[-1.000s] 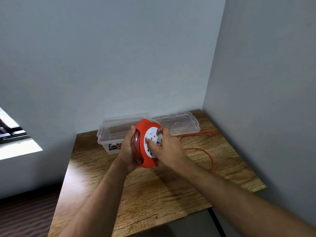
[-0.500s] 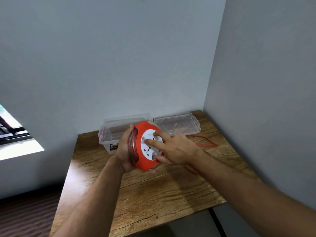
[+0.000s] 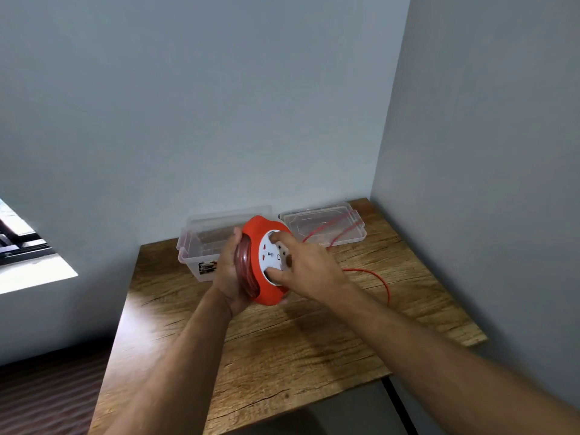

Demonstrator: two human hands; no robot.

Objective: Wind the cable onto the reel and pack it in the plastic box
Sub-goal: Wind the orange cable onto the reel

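An orange cable reel (image 3: 266, 295) with a white socket face is held on edge above the wooden table (image 3: 282, 356). My left hand (image 3: 229, 274) grips its back, over the wound red cable. My right hand (image 3: 309, 271) presses its fingers on the white face. A loose length of thin orange cable (image 3: 381, 279) curves over the table to the right and runs up across the clear lid (image 3: 356, 233). The clear plastic box (image 3: 196, 246) stands open behind the reel.
The table sits in a corner, with grey walls behind and on the right. Its right and front edges are near. A window (image 3: 25, 246) shows at the left. Dark floor lies below the table's left side.
My right hand has turned on the reel's face, and the loose cable has shifted: one loop now lies across the lid, another curves out to the right on the table.
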